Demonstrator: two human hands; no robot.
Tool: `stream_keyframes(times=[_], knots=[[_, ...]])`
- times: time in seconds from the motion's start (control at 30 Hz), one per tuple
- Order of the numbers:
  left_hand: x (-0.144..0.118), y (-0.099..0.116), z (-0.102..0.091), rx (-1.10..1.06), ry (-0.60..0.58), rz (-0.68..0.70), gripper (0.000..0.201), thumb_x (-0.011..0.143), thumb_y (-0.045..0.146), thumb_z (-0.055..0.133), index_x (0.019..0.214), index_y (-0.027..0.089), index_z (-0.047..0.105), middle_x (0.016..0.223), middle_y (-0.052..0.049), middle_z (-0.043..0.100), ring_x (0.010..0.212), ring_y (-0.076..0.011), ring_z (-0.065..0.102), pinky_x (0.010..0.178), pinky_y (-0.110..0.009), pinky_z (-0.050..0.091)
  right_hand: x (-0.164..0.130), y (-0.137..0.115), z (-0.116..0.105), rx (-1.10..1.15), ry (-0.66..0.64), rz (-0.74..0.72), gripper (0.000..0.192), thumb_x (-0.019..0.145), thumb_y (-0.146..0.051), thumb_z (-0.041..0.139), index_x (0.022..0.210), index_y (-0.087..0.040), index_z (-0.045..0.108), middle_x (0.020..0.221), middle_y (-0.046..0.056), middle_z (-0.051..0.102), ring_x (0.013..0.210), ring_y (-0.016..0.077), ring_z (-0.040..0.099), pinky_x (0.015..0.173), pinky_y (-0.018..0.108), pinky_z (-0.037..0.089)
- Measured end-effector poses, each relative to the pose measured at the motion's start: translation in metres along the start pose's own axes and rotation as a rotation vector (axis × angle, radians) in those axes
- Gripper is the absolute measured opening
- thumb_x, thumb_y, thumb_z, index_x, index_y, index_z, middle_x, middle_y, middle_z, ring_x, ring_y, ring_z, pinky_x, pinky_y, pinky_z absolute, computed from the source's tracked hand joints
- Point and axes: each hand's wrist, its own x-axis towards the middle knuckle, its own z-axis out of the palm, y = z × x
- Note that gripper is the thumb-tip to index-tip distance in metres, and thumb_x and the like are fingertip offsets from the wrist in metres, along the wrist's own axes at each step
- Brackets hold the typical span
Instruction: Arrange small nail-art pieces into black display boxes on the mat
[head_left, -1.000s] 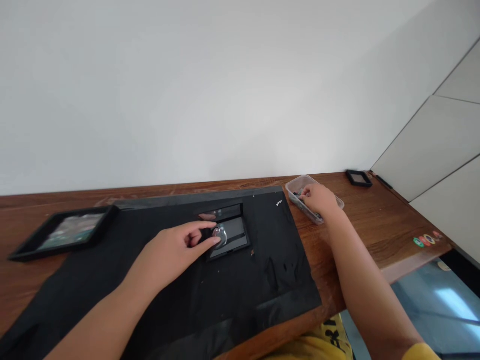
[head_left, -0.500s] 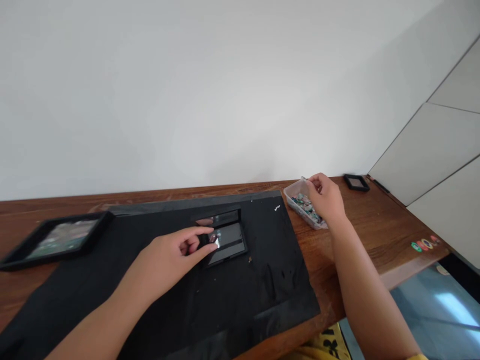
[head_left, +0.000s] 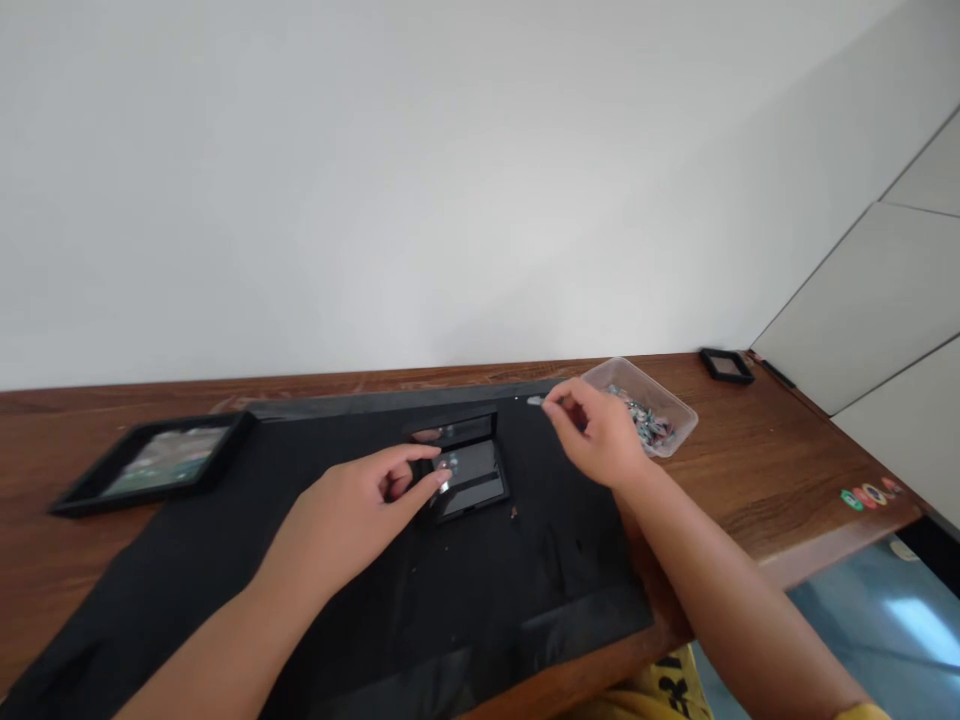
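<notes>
A small black frame with a glossy pane lies on the black mat. My left hand rests on the mat, its thumb and forefinger pinching a small shiny piece at the frame's left edge. My right hand hovers over the mat's far right corner, fingers pinched on a tiny pale piece. Just right of that hand stands a clear plastic tub with several small coloured pieces inside.
A larger black framed picture lies at the left on the wooden table. A small black square frame sits at the far right corner. Coloured stickers mark the table's right edge; beyond is a drop to the floor.
My right hand has left the plastic tub and moved left over the mat, carrying a tiny piece. My left hand stays at the frame. The view has shifted slightly.
</notes>
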Motion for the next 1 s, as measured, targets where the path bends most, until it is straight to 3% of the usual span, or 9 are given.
stream_keyframes(times=[0.27, 0.4, 0.6, 0.87, 1.0], knots=[[-0.002, 0.008, -0.005, -0.014, -0.024, -0.021, 0.056, 0.077, 0.074, 0.057, 0.095, 0.028, 0.083, 0.058, 0.003, 0.051, 0.054, -0.018, 0.049, 0.056, -0.031, 0.033, -0.013, -0.027, 0.03, -0.375, -0.374, -0.233, 0.014, 0.098, -0.026, 0.061, 0.094, -0.021, 0.074, 0.092, 0.004, 0.081, 0.083, 0.0188, 0.071, 0.068, 0.03, 0.036], [-0.001, 0.01, -0.008, -0.008, -0.035, -0.02, 0.054, 0.076, 0.075, 0.056, 0.086, 0.028, 0.081, 0.057, 0.002, 0.05, 0.054, -0.018, 0.048, 0.056, -0.031, 0.033, -0.012, -0.034, 0.04, -0.519, -0.479, -0.277, 0.017, 0.1, -0.027, 0.058, 0.096, -0.02, 0.074, 0.093, 0.006, 0.081, 0.085, 0.0215, 0.072, 0.064, 0.032, 0.032], [-0.002, 0.01, -0.006, -0.003, -0.073, 0.062, 0.049, 0.074, 0.069, 0.064, 0.058, 0.024, 0.055, 0.052, 0.003, 0.044, 0.051, -0.0148, 0.04, 0.054, -0.03, 0.028, -0.007, -0.037, 0.049, -0.578, -0.516, -0.303, 0.019, 0.102, -0.026, 0.058, 0.1, -0.019, 0.075, 0.094, 0.007, 0.08, 0.085, 0.0221, 0.072, 0.061, 0.032, 0.03], [-0.003, 0.006, -0.002, -0.09, -0.307, 0.234, 0.054, 0.075, 0.065, 0.069, 0.054, 0.023, 0.043, 0.05, 0.005, 0.038, 0.05, -0.0131, 0.034, 0.051, -0.029, 0.023, -0.003, -0.026, 0.052, -0.382, -0.499, -0.265, 0.021, 0.104, -0.036, 0.066, 0.097, -0.021, 0.079, 0.094, 0.004, 0.081, 0.086, 0.0189, 0.072, 0.064, 0.03, 0.035], [-0.001, 0.003, -0.006, -0.073, -0.282, 0.181, 0.067, 0.08, 0.073, 0.062, 0.054, 0.023, 0.024, 0.051, 0.004, 0.025, 0.05, -0.0121, 0.026, 0.051, -0.031, 0.02, 0.003, -0.02, 0.041, -0.328, -0.394, -0.168, 0.022, 0.102, -0.039, 0.07, 0.095, -0.021, 0.081, 0.084, 0.003, 0.078, 0.08, 0.0167, 0.068, 0.067, 0.028, 0.036]])
